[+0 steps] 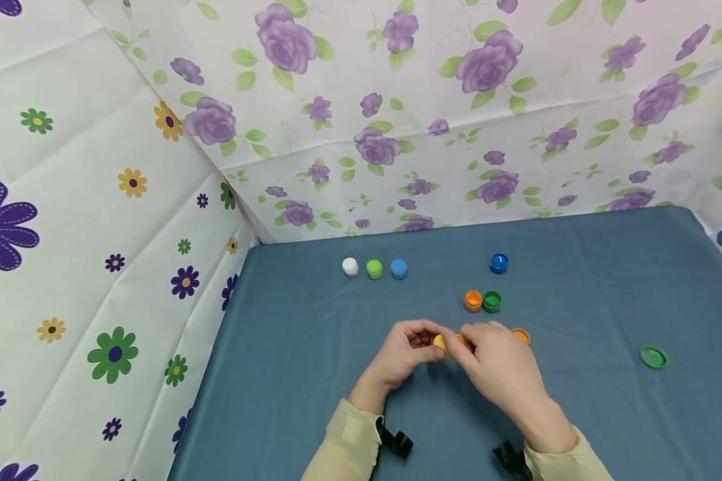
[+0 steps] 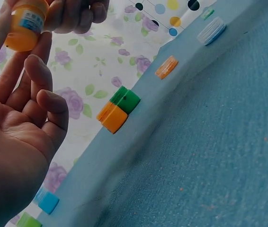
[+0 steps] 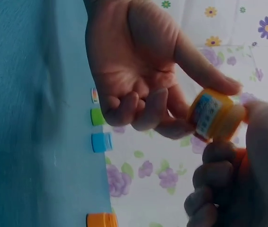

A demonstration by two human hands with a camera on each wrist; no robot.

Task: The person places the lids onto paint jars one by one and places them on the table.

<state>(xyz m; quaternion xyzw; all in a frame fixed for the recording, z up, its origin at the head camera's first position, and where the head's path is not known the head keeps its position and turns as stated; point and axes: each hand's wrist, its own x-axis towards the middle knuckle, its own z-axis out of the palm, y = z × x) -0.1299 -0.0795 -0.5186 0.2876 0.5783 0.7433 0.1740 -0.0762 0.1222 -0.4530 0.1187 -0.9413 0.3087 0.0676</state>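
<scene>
A small yellow paint jar (image 1: 439, 343) with a printed label is held up above the table, between both hands. My left hand (image 1: 402, 354) pinches its body (image 3: 205, 116) between thumb and fingertips, the other fingers loosely curled. From the opposite side, my right hand (image 1: 501, 364) grips the lid end (image 3: 228, 124) with thumb and fingers. Its fingers hide part of the jar in the head view. Just beyond the hands, an orange jar (image 1: 472, 300) and a green jar (image 1: 492, 301) touch side by side. An orange lid (image 1: 521, 335) lies partly behind the right hand.
White (image 1: 350, 267), light green (image 1: 374, 269) and light blue (image 1: 399, 269) jars stand in a row at the back. A dark blue jar (image 1: 499, 263) is farther right. A green lid (image 1: 654, 357) lies right, and a pale bluish disc (image 2: 211, 31) shows in the left wrist view.
</scene>
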